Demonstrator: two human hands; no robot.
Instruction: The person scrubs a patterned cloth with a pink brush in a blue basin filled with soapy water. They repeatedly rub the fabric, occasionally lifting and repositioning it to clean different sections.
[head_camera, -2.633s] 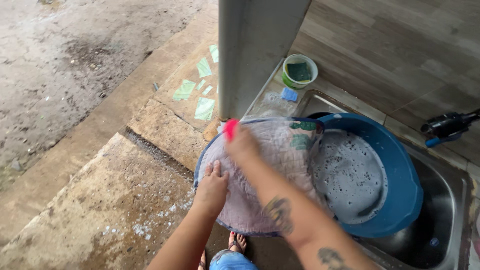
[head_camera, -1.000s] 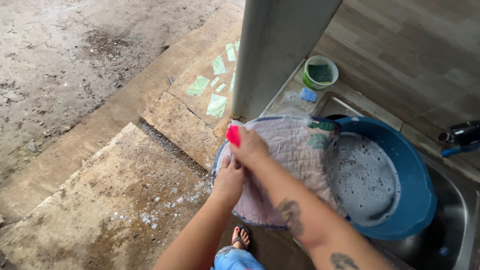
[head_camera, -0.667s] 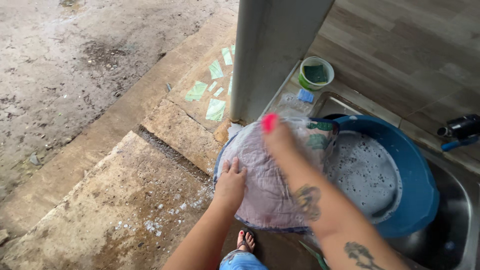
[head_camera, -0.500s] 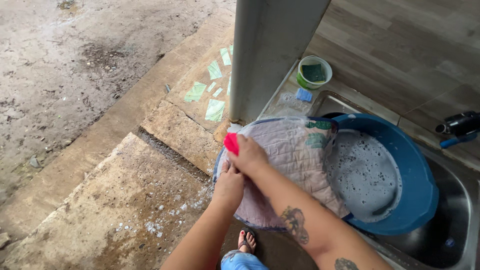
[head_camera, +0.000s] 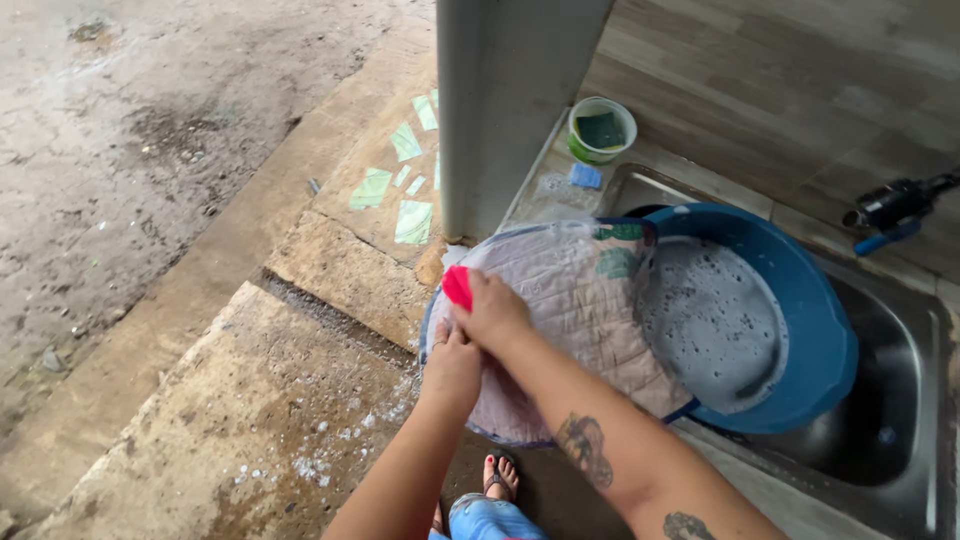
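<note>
Over the near rim of the blue basin (head_camera: 815, 350), the right hand (head_camera: 495, 315) has pulled back toward the body from its far reach of a moment ago, and the red brush (head_camera: 458, 287) it carries now sits at the left edge of the quilted cloth (head_camera: 570, 320). So the scrubbing stroke has come home; it looks like another pass over the same stretch of fabric. Its fingers are curled tight around the brush, only the red tip poking out. Just below, the left hand (head_camera: 452, 365) stays where it was, fingers pressed together and flat on the cloth's near-left edge, pinning it against the basin's lip.

That cloth is pale mauve, stitched in a diamond quilt pattern with green patches at its far end, soaked and draped limp over the rim. Behind it the basin holds grey, foamy water. The basin is round, smooth plastic, resting in a steel sink (head_camera: 900, 440). Rough, wet concrete steps (head_camera: 200, 420) fall away on the left, flecked with suds, and a grey square pillar (head_camera: 510, 100) stands at the sink's far-left corner beside a small green tub (head_camera: 601, 130).
</note>
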